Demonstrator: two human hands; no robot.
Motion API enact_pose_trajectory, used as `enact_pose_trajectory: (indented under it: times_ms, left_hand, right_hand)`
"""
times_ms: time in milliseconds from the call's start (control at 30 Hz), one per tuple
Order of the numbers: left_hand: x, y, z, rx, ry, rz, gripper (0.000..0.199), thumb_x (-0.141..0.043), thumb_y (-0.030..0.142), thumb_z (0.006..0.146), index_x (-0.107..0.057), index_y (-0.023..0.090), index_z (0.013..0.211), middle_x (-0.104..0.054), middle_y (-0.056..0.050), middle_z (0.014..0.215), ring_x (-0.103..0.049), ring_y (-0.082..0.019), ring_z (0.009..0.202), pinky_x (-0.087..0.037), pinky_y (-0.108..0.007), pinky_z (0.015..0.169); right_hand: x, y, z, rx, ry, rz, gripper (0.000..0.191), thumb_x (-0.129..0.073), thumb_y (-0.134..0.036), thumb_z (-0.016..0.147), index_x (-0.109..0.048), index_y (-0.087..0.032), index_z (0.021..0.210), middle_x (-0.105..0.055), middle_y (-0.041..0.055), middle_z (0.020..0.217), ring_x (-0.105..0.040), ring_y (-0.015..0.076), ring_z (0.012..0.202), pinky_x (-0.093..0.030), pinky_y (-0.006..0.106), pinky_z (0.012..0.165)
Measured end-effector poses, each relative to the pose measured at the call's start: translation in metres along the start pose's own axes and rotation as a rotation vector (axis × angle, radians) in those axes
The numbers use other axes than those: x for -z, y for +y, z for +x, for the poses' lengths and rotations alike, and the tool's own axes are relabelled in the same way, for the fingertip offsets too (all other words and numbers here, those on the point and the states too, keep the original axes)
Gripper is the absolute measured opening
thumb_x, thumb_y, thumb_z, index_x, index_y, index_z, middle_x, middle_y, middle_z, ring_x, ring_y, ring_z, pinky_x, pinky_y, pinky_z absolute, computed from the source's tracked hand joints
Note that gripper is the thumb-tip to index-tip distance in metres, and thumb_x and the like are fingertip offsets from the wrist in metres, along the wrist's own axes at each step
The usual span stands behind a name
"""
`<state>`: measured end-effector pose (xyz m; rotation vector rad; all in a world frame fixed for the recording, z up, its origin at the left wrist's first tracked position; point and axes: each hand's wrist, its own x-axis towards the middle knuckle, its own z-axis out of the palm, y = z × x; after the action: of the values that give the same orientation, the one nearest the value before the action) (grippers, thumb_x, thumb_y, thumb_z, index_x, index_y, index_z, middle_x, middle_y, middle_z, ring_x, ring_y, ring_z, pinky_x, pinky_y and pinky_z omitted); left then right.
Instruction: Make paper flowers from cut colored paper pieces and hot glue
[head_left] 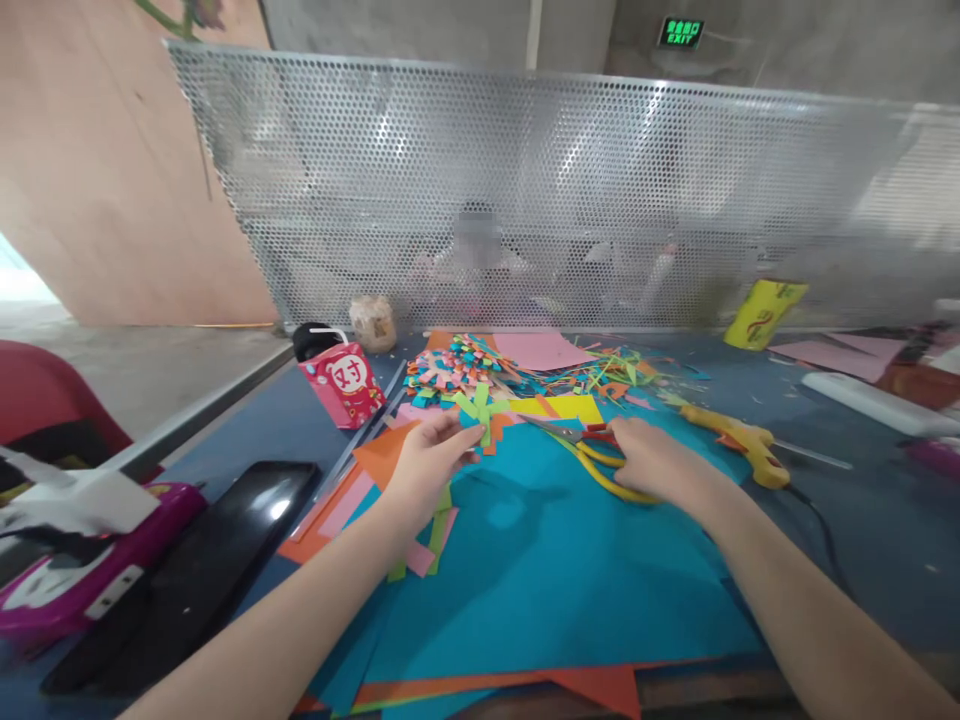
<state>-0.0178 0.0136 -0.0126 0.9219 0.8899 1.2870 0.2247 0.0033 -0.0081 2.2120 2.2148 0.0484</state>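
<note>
Between its thumb and fingers my left hand (433, 462) pinches a light green paper piece (482, 410) cut into several strips that spread out at the top. My right hand (637, 458) is closed on the handles of yellow and red scissors (592, 456), whose blades point left toward the green piece and look parted. Both hands are above large blue paper sheets (570, 590). Green and pink strips (439, 540) lie below my left hand. Behind the hands is a pile of fringed multicoloured paper (457, 368), with a yellow sheet (577, 408) in front of it.
A red drink box (346, 385) and a black phone (187, 570) are on the left, beside a purple power strip (97, 560). A yellow glue gun (742, 443) lies right. A yellow packet (763, 313) stands by the perforated metal screen (480, 130); a person shows behind it.
</note>
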Motion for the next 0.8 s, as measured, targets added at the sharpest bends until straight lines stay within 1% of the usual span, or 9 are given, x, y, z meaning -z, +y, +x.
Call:
enact_pose_trajectory:
  times_ms: [100, 167, 233, 267, 333, 400, 500, 667, 800]
  left_hand:
    - [-0.001, 0.004, 0.0, 0.0, 0.013, -0.04, 0.031, -0.081, 0.026, 0.042, -0.059, 0.014, 0.061, -0.061, 0.002, 0.056, -0.056, -0.008, 0.051, -0.047, -0.019, 0.049]
    - [-0.001, 0.005, 0.0, 0.005, 0.021, -0.06, 0.033, -0.081, 0.026, 0.039, -0.059, 0.014, 0.061, -0.062, 0.001, 0.057, -0.057, -0.009, 0.051, -0.048, -0.02, 0.049]
    - [-0.001, 0.005, 0.001, 0.015, 0.028, -0.073, 0.035, -0.082, 0.027, 0.039, -0.059, 0.014, 0.062, -0.061, 0.002, 0.055, -0.057, -0.009, 0.05, -0.048, -0.021, 0.049]
    - [0.0, 0.005, 0.001, 0.022, 0.03, -0.077, 0.035, -0.082, 0.027, 0.039, -0.059, 0.014, 0.061, -0.061, 0.002, 0.054, -0.056, -0.009, 0.049, -0.049, -0.021, 0.049]
    - [0.001, 0.003, 0.002, 0.036, 0.031, -0.078, 0.035, -0.082, 0.028, 0.039, -0.059, 0.013, 0.06, -0.059, 0.002, 0.052, -0.056, -0.01, 0.049, -0.05, -0.022, 0.05]
    - [0.003, 0.003, 0.003, 0.045, 0.031, -0.072, 0.034, -0.082, 0.028, 0.039, -0.06, 0.011, 0.06, -0.058, 0.001, 0.052, -0.057, -0.011, 0.052, -0.05, -0.023, 0.051]
    - [0.005, 0.003, 0.004, 0.034, 0.051, -0.059, 0.033, -0.081, 0.028, 0.042, -0.061, 0.011, 0.061, -0.059, 0.0, 0.055, -0.058, -0.012, 0.055, -0.05, -0.023, 0.051]
    - [0.007, 0.002, 0.006, -0.02, 0.092, -0.045, 0.032, -0.08, 0.03, 0.044, -0.062, 0.012, 0.063, -0.059, 0.0, 0.057, -0.058, -0.012, 0.058, -0.051, -0.024, 0.053]
    - [0.007, 0.002, 0.007, -0.071, 0.088, -0.006, 0.029, -0.078, 0.031, 0.047, -0.063, 0.012, 0.062, -0.059, 0.0, 0.058, -0.058, -0.012, 0.058, -0.051, -0.023, 0.052]
  right_hand:
    - [0.0, 0.0, -0.002, -0.027, 0.086, 0.008, 0.021, -0.052, -0.01, 0.062, -0.056, -0.013, 0.082, -0.059, 0.0138, 0.088, -0.059, 0.0269, 0.076, -0.04, 0.03, 0.057]
    - [0.002, 0.001, -0.002, -0.071, 0.152, 0.026, 0.022, -0.051, -0.015, 0.065, -0.054, -0.013, 0.087, -0.057, 0.0158, 0.092, -0.059, 0.0276, 0.08, -0.042, 0.031, 0.06]
    - [0.004, 0.001, -0.002, -0.08, 0.287, 0.133, 0.028, -0.05, -0.02, 0.068, -0.051, -0.013, 0.095, -0.055, 0.0166, 0.098, -0.057, 0.0272, 0.086, -0.044, 0.032, 0.064]
    - [0.006, 0.002, -0.002, -0.046, 0.362, 0.223, 0.029, -0.048, -0.022, 0.07, -0.049, -0.013, 0.098, -0.055, 0.0155, 0.099, -0.057, 0.0262, 0.088, -0.045, 0.031, 0.066]
    - [0.007, 0.0, -0.005, 0.086, 0.464, 0.423, 0.027, -0.046, -0.024, 0.072, -0.047, -0.016, 0.098, -0.056, 0.0118, 0.096, -0.057, 0.0235, 0.088, -0.046, 0.03, 0.068]
    - [0.008, -0.004, -0.011, 0.225, 0.449, 0.514, 0.025, -0.046, -0.028, 0.074, -0.045, -0.019, 0.098, -0.057, 0.0091, 0.094, -0.058, 0.0219, 0.085, -0.047, 0.029, 0.066]
    - [0.009, -0.013, -0.022, 0.318, 0.377, 0.428, 0.028, -0.05, -0.036, 0.075, -0.045, -0.019, 0.097, -0.056, 0.0093, 0.096, -0.057, 0.0227, 0.085, -0.047, 0.029, 0.065]
    - [0.011, -0.022, -0.03, 0.328, 0.345, 0.297, 0.029, -0.051, -0.036, 0.073, -0.045, -0.019, 0.097, -0.056, 0.0093, 0.099, -0.056, 0.0241, 0.09, -0.047, 0.032, 0.068]
    - [0.011, -0.023, -0.029, 0.297, 0.325, 0.258, 0.031, -0.051, -0.036, 0.072, -0.046, -0.018, 0.097, -0.056, 0.0094, 0.098, -0.057, 0.0239, 0.084, -0.046, 0.032, 0.064]
